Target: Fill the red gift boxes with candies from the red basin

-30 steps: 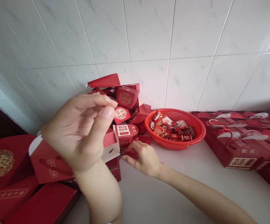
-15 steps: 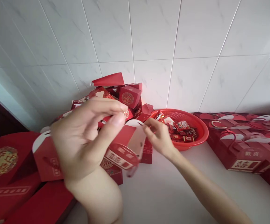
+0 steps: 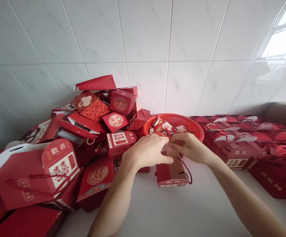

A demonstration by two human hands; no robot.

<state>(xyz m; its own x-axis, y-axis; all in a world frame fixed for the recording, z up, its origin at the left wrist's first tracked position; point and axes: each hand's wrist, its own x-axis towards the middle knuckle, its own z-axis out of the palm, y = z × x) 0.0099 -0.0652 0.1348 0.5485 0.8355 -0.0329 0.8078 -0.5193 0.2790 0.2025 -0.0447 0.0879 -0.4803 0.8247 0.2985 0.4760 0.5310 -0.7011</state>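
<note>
A small red gift box [image 3: 170, 168] with a dark red cord handle is on the white surface, its lettered end facing me. My left hand [image 3: 145, 152] grips its far left side, the thumb along the near side and the fingers at the far end. At the far right, my right hand [image 3: 191, 147] has its bent fingers closed on the upper edge. Part of the far flap is hidden by the fingers. Just behind both hands stands a red plastic basket [image 3: 197, 129] of small wrapped sweets [image 3: 167, 127].
To the left is a heap of red gift boxes [image 3: 96, 176], with a larger handled box [image 3: 31, 179] at its front. Several rows of handled boxes [image 3: 237, 153] stand on the right. A tiled wall [image 3: 148, 39] rises behind, and a brown carton [image 3: 280, 112] is at far right.
My left hand has come down from near the camera to the gift box. The box has moved right and now sits in front of the basket with both hands on it. The view has shifted right.
</note>
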